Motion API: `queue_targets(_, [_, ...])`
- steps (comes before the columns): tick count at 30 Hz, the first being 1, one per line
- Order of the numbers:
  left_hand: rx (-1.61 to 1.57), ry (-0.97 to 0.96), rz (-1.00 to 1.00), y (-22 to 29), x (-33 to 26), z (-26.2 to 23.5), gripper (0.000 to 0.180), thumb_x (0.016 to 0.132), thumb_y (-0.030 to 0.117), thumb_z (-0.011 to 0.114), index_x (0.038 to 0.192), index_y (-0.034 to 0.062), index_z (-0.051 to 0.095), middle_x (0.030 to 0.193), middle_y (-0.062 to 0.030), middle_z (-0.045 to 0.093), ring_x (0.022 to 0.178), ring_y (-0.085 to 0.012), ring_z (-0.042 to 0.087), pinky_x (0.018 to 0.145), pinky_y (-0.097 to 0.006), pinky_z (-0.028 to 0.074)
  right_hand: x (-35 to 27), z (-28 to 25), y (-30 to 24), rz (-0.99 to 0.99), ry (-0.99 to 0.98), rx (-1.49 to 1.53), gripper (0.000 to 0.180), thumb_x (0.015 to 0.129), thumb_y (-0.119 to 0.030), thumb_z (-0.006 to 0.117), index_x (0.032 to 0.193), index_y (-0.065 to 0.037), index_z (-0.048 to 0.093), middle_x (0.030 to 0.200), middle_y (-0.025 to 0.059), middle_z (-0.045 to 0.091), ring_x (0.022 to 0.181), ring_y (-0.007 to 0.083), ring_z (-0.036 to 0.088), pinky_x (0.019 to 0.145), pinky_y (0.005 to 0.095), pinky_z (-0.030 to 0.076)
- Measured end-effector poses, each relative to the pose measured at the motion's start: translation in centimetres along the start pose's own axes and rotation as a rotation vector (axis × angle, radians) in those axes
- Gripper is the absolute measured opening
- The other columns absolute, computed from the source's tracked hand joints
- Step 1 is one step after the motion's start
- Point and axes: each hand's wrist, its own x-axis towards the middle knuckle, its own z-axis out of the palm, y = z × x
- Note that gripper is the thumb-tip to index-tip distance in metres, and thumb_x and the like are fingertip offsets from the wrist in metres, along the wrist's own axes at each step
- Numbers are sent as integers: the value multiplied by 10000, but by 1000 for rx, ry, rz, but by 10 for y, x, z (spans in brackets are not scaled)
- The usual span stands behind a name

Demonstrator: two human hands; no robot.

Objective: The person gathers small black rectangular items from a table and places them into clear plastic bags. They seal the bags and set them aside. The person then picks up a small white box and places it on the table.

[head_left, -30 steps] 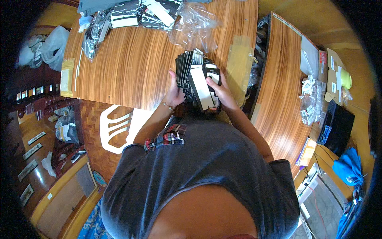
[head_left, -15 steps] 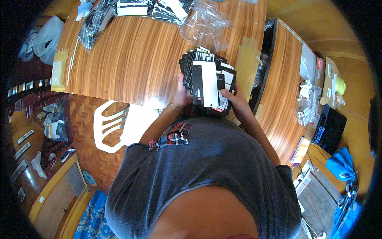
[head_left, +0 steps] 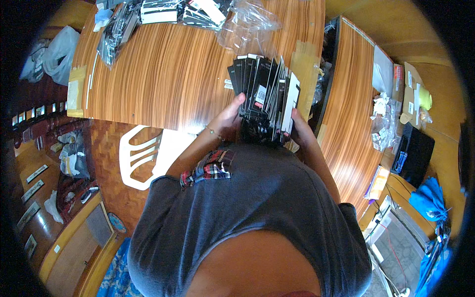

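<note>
Between my two hands is a thick, uneven bunch of black and white cards (head_left: pixel 255 89), fanned out at its far end. My left hand (head_left: pixel 231 111) grips its left side, with the thumb along the edge. On the right side my right hand (head_left: pixel 301 129) is closed round the bunch, its fingers mostly hidden under the cards. The cards are held at the near edge of the wood-grain table (head_left: pixel 163 74), close to my body. One card near the middle bears a small white and red label.
Along the far edge lie packs of similar cards (head_left: pixel 158 12) and crumpled clear plastic bags (head_left: pixel 250 24). A white plastic chair (head_left: pixel 141 158) stands at the left below the table. To the right are a second wooden surface (head_left: pixel 346 109), cardboard boxes (head_left: pixel 409 94) and a blue bag (head_left: pixel 429 200).
The bunch has turned and tipped within my hands, so more card edges show and the broad white card on top now stands at the right side. My right thumb has dropped down the side.
</note>
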Motion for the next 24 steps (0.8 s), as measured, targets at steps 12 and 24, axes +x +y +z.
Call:
queue_targets(12, [-547, -168, 164, 2, 13, -31, 829, 763, 719, 291, 1284, 80, 381, 1255, -145, 455, 1130, -297, 458, 941, -452, 375, 8, 48, -79, -163, -96, -670, 746, 825, -610, 379, 1237, 11, 401, 1072, 156, 557, 960, 218, 549, 834, 305, 428])
queue_targets(24, [-456, -201, 224, 3, -11, -29, 821, 768, 713, 292, 1282, 79, 384, 1249, -146, 461, 1127, -296, 461, 940, -451, 376, -28, 46, -71, -62, -186, -378, 623, 888, -528, 328, 1271, -43, 399, 1179, 124, 509, 1092, 203, 473, 920, 305, 371])
